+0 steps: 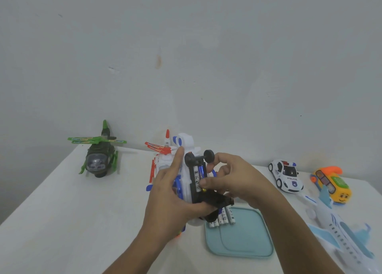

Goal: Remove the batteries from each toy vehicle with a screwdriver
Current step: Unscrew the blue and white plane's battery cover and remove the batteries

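Head view: fingers [203, 182] of right hand [237, 178] are curled on a white cylindrical battery [196, 177] in a white-and-blue plastic toy helicopter [187, 144], gripped on its side above the counter [82, 222] by left hand [169, 193]; loose batteries [223, 218] lie on teal square tray [248, 242].

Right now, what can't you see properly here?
Head view only.
1. Tray batteries: white helicopter and left hand cover their tops; no sure count.
2. Toy plane: cut off by the right edge.
3. Right hand: its fingertips hide behind the helicopter.
4. Print on the helicopter's batteries: too small, blurred.
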Available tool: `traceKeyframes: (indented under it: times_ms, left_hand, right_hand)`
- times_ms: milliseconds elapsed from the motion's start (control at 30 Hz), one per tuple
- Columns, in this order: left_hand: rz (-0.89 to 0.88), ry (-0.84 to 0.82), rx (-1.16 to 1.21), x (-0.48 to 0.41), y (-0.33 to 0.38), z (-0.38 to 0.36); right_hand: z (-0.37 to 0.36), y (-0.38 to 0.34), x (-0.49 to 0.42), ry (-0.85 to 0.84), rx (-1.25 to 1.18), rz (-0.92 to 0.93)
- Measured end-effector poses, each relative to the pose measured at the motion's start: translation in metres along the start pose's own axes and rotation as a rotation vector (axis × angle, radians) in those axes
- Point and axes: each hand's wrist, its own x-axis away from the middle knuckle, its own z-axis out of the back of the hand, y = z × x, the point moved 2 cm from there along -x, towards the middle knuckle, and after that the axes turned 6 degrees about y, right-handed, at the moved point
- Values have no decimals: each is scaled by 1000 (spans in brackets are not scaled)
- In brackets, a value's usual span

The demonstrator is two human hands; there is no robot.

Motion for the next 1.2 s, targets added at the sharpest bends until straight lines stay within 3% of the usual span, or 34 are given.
traceKeyframes:
  times_ms: [500,833,1200]
  left_hand:
    - [189,-115,266,6,10,-12]
    - [382,-125,454,13,10,-33]
    - [397,-107,470,19,17,-62]
  right_hand:
    - [8,22,0,0,-83,91]
    - [30,52,24,18,-476,15]
    - [49,71,32,59,-473,0]
